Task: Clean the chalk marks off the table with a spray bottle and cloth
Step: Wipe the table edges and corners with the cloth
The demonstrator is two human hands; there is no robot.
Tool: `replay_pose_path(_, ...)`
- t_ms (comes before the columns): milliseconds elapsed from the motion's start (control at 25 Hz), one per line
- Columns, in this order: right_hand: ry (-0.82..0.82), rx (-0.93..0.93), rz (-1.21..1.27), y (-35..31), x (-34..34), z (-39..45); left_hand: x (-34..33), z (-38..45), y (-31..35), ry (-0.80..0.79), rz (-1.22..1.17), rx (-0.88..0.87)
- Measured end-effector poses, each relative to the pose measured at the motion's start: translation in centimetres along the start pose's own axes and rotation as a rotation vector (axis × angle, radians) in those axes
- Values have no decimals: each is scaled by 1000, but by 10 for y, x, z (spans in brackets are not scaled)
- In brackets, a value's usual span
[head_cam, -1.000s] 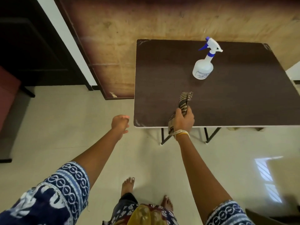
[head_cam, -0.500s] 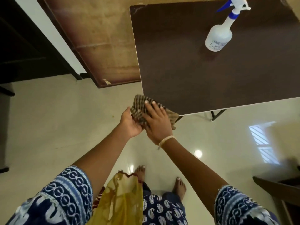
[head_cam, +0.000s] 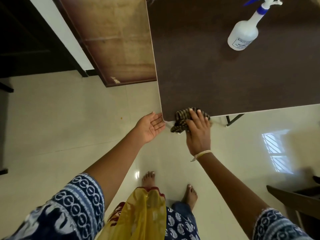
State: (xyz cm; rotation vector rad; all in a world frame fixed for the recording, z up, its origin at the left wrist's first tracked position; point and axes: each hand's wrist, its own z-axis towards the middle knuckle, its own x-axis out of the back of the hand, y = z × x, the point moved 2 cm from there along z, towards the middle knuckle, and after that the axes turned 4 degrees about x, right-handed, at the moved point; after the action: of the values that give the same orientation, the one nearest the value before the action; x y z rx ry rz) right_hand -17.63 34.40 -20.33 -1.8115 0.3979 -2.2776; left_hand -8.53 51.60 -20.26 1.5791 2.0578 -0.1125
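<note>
A dark brown table (head_cam: 225, 75) with a pale edge fills the upper right. A white spray bottle (head_cam: 244, 34) with a blue trigger stands upright on it at the far right. My right hand (head_cam: 198, 132) presses a brown-and-cream striped cloth (head_cam: 181, 119) on the table's near left corner, part of the cloth hanging over the front edge. My left hand (head_cam: 151, 127) is open, palm up and cupped, just left of and below that corner, its fingertips touching the edge. No chalk marks show on the visible tabletop.
A worn wooden board (head_cam: 112, 40) leans against the wall left of the table. Dark furniture (head_cam: 26, 40) stands at the far left and another dark piece (head_cam: 297, 196) at the lower right. Black table legs (head_cam: 233, 118) show under the front edge. My bare feet stand on glossy tiles.
Half a second ago both hands held the cloth together off the corner. Now my left hand has let go and opened beside the corner, and my right hand has brought the cloth onto the table edge.
</note>
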Motion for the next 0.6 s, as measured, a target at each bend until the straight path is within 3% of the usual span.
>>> replay_pose_path(160,-59,232,-42,-26,-20,7,1,4,-4,4,-16,-19)
replay_pose_path(320,-89,462,-87,34,-3,11,-2,8,-5,30,77,-49)
replay_pose_path(440,-59,314,-117,97,33,8,-4,11,-10,52,110,-76)
replay_pose_path(600,17,-144,27,112,50,2,-9,10,-17,76,2,-120)
